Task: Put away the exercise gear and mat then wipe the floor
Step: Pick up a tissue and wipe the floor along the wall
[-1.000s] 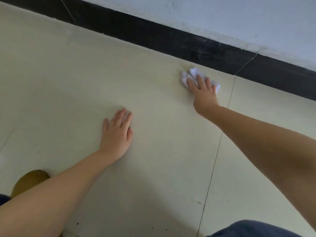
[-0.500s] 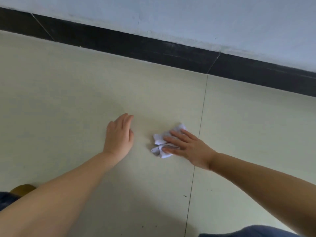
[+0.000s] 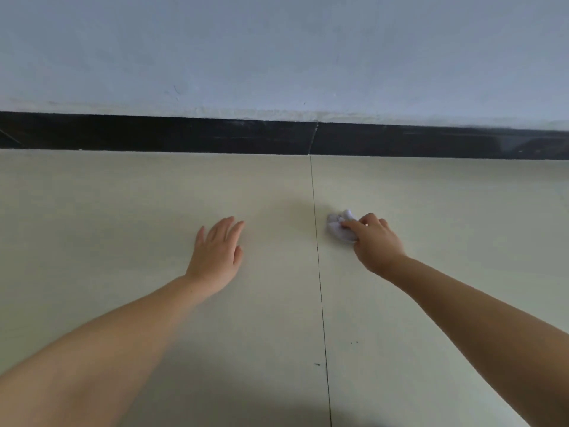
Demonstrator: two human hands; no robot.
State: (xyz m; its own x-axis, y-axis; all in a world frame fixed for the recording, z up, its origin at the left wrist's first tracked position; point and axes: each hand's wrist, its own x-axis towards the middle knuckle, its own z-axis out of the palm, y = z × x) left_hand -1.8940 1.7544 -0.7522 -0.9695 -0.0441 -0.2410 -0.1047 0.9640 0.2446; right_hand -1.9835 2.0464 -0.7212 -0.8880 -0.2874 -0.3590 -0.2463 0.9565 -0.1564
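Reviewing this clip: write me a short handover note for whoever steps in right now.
Left hand: open, flat on the floor, bracing.
Right hand: pressing a white cloth to the floor just right of the tile seam.
No exercise gear or mat in view.
Wiping is under way. A few dark specks remain nearer the person; wipe those next.

Crumpled white cloth (image 3: 339, 227) on pale floor (image 3: 431, 211)

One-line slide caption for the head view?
Right hand presses a white cloth on the floor; left hand braces flat.
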